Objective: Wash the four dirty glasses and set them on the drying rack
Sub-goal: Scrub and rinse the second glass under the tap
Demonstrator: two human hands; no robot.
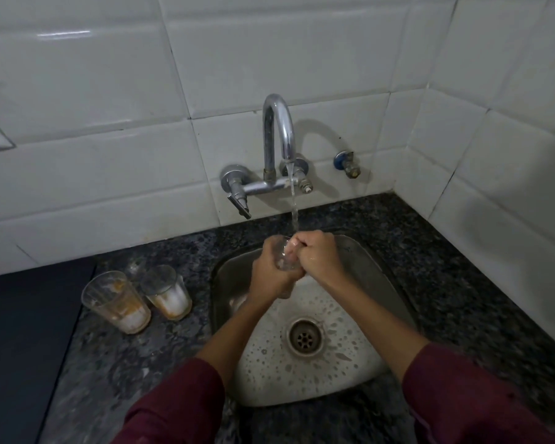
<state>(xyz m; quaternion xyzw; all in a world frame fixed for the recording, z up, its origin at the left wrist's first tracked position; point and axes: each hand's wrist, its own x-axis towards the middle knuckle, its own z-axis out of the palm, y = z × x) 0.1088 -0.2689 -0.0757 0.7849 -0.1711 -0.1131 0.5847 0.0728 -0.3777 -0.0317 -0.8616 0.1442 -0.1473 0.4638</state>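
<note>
white tiled wall behind a dark speckled granite desk with an inset steel sink, its basin flecked with foam around the drain. a dark flat surface lies at the desk's left edge. a chrome wall-mounted tap runs a thin stream of water down onto the hands; a small blue-collared valve sits on the wall to its right. both arms, in maroon sleeves, reach over the basin. the left hand grasps a clear glass around its body, above the sink and under the stream; the right hand is curled at the glass's mouth, fingers apparently inside. two dirty glasses, orange-stained with white residue, stand upright just beside each other on the desk left of the sink: the nearer glass and the farther glass.
</note>
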